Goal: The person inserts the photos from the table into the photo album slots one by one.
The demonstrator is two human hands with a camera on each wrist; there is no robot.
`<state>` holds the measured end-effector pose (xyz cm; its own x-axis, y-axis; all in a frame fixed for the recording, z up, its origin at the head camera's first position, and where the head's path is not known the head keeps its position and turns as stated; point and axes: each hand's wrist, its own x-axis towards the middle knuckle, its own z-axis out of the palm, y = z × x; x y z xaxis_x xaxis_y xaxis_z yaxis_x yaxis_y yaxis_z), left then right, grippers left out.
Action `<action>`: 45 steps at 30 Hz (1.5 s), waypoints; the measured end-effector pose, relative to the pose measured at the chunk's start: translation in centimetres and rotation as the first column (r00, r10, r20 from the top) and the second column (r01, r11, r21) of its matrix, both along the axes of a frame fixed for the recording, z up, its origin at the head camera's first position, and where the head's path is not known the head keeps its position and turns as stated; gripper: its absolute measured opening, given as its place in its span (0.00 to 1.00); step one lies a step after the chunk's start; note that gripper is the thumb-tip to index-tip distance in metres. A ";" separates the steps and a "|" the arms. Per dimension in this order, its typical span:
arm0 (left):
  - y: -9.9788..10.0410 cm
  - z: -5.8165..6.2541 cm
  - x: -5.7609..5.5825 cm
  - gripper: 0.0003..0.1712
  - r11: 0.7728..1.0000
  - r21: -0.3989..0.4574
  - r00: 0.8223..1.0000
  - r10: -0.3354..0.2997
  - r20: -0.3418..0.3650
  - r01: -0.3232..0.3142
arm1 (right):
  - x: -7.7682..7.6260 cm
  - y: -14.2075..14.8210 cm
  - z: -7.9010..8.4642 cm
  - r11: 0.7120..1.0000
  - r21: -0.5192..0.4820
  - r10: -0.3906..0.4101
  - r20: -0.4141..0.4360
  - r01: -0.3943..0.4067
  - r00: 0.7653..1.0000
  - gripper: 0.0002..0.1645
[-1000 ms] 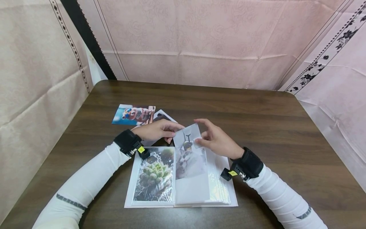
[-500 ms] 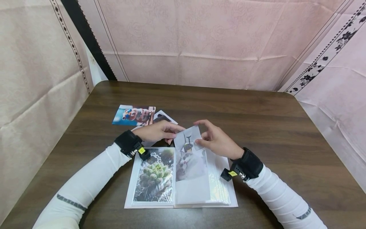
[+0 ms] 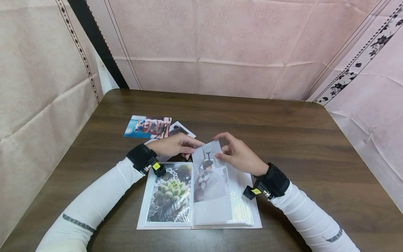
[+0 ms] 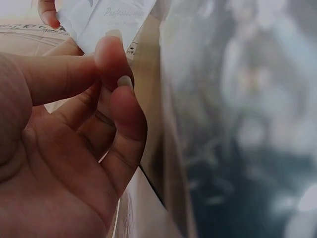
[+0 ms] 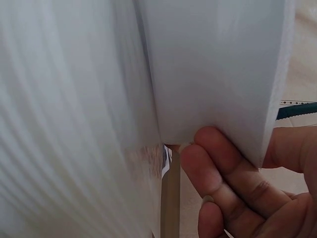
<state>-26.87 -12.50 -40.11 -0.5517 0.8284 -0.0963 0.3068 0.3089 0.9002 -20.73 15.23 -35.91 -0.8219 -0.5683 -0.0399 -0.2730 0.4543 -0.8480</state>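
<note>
An open photo album (image 3: 143, 210) lies on the table, its left page showing a succulent picture (image 3: 171, 192). On the right side, a pale photo (image 3: 204, 182) stands partly inside a clear sleeve, its top jutting beyond the album's far edge. My left hand (image 3: 171, 144) pinches near the photo's upper left corner; in the left wrist view its thumb and fingertips meet beside a white sheet with printed lettering (image 4: 121, 20). My right hand (image 3: 237, 154) grips the upper right edge, thumb on the near face. In the right wrist view its fingers (image 5: 203, 171) lie against the white sheet.
Behind my left hand lie a blue-and-pink animal photo (image 3: 148, 126) and another photo (image 3: 182, 129), partly covered by the hand. The brown table (image 3: 299, 150) extends on both sides, with pink cloth (image 3: 236, 45) hanging behind.
The pale photo has slid slightly down toward me, deeper into the sleeve. Both hands have kept nearly the same place and grip.
</note>
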 end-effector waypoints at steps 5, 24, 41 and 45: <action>0.0 0.1 0.2 0.23 1.000 0.001 1.000 0.005 0.003 -0.005 | 0.0 0.0 0.0 1.000 -0.013 0.003 0.017 -0.003 1.000 0.29; 0.4 0.5 0.4 0.20 0.996 -0.063 0.996 0.056 -0.075 -0.060 | 0.0 0.0 -0.1 1.000 -0.008 0.000 -0.004 0.000 1.000 0.27; 0.6 0.6 0.3 0.10 0.991 0.029 0.990 0.131 -0.059 -0.130 | -0.1 -0.1 -0.1 1.000 -0.016 -0.006 0.012 0.006 1.000 0.25; 0.6 0.5 0.2 0.09 0.992 0.024 0.991 0.122 -0.053 -0.121 | -0.1 0.0 -0.1 1.000 -0.011 -0.010 0.013 0.010 1.000 0.24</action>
<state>-26.67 -11.86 -39.58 -0.6526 0.7563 -0.0468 0.3170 0.3286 0.8897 -20.82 15.19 -35.98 -0.8268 -0.5607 -0.0443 -0.2578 0.4479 -0.8561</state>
